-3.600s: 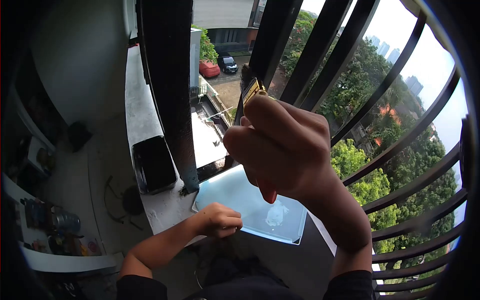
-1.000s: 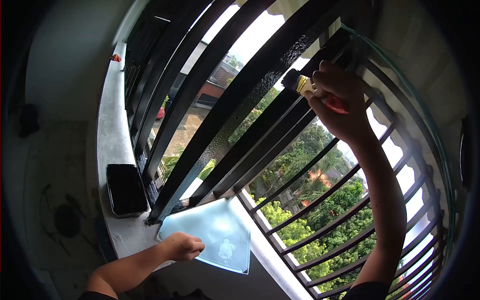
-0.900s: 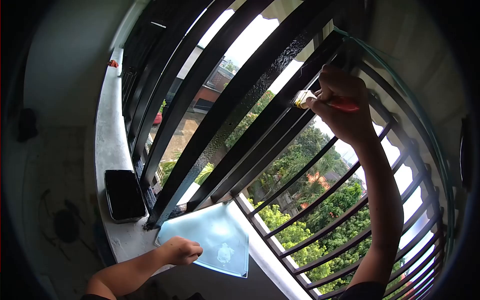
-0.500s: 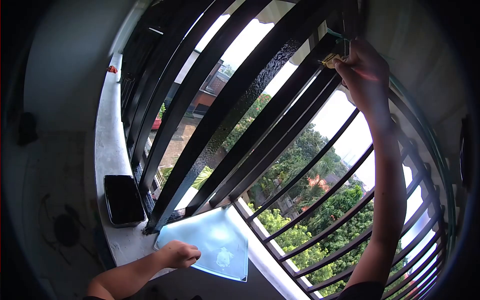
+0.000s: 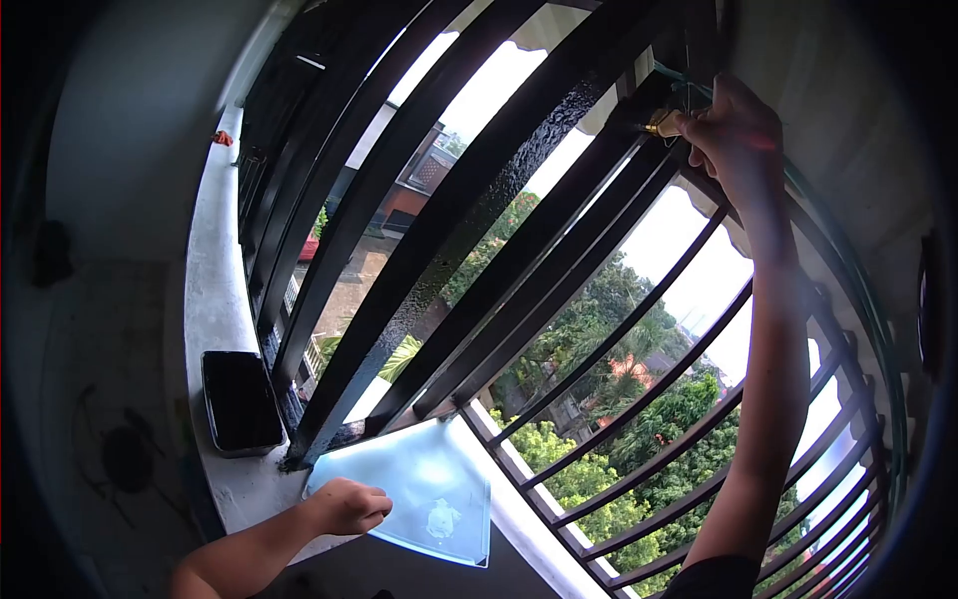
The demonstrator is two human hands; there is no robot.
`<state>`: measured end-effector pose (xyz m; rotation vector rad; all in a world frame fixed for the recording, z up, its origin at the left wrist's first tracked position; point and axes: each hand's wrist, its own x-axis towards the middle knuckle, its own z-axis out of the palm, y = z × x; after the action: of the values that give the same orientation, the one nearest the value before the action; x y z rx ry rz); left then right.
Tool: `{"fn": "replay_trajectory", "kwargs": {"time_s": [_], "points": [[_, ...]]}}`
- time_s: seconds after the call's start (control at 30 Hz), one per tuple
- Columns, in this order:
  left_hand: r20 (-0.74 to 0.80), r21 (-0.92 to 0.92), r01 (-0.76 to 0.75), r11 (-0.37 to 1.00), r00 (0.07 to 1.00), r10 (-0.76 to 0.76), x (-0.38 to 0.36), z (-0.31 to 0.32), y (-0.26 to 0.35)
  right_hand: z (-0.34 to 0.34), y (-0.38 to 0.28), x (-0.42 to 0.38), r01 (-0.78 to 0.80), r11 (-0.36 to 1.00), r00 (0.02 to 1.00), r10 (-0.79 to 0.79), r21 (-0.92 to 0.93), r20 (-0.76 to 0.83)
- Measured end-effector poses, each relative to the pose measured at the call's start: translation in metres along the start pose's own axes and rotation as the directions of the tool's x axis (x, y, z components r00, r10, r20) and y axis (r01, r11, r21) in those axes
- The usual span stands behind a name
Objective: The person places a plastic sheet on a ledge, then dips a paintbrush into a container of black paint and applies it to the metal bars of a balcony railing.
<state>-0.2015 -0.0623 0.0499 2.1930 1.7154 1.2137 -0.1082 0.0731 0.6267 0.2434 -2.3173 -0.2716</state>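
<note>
High at the upper right, my right hand (image 5: pixel 733 130) is closed around the pale handle of a small paintbrush (image 5: pixel 663 124) with a metal band. Its tip touches or nearly touches a black metal bar (image 5: pixel 599 160) near the top of the grille; the bristles are hard to make out. My left hand (image 5: pixel 349 506) is closed in a loose fist at the lower centre, over the edge of a pale blue translucent sheet (image 5: pixel 419 479). Whether it holds anything is hidden. Wet-looking gloss shows on the thick nearest bar (image 5: pixel 439 250).
A rectangular container of black liquid (image 5: pixel 242 402) stands on the white ledge (image 5: pixel 215 299) at the left. A small red-orange object (image 5: pixel 222 138) lies farther up the ledge. Curved bars (image 5: pixel 639 399) cross the right side, with trees and roofs beyond. A green hose-like line (image 5: pixel 848 250) runs at the right.
My right hand has turned and shifted slightly right and down, with the brush now angled differently. My left hand appears slightly farther left as the view shifts a little.
</note>
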Motion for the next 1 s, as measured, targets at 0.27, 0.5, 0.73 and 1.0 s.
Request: {"fn": "replay_trajectory", "kwargs": {"time_s": [0.27, 0.5, 0.73, 1.0], "points": [[-0.006, 0.012, 0.0, 1.0, 1.0, 0.0, 0.001, 0.001, -0.003, -0.015, 0.016, 0.004, 0.083, 0.98, 0.988, -0.104, -0.18, -0.113], [-0.018, 0.028, 0.0, 1.0, 1.0, 0.001, 0.002, -0.001, -0.004, 0.006, 0.014, 0.009, 0.345, 0.925, 0.906, -0.373, -0.163, -0.199], [0.022, 0.024, -0.016, 1.0, 1.0, 0.015, 0.002, 0.003, -0.006, -0.011, 0.018, 0.014, 0.286, 0.944, 0.917, -0.319, -0.163, -0.239], [0.042, 0.033, 0.001, 0.999, 0.999, -0.002, 0.002, 0.0, -0.004, -0.017, 0.018, 0.019, 0.187, 0.968, 0.967, -0.211, -0.168, -0.14]]}}
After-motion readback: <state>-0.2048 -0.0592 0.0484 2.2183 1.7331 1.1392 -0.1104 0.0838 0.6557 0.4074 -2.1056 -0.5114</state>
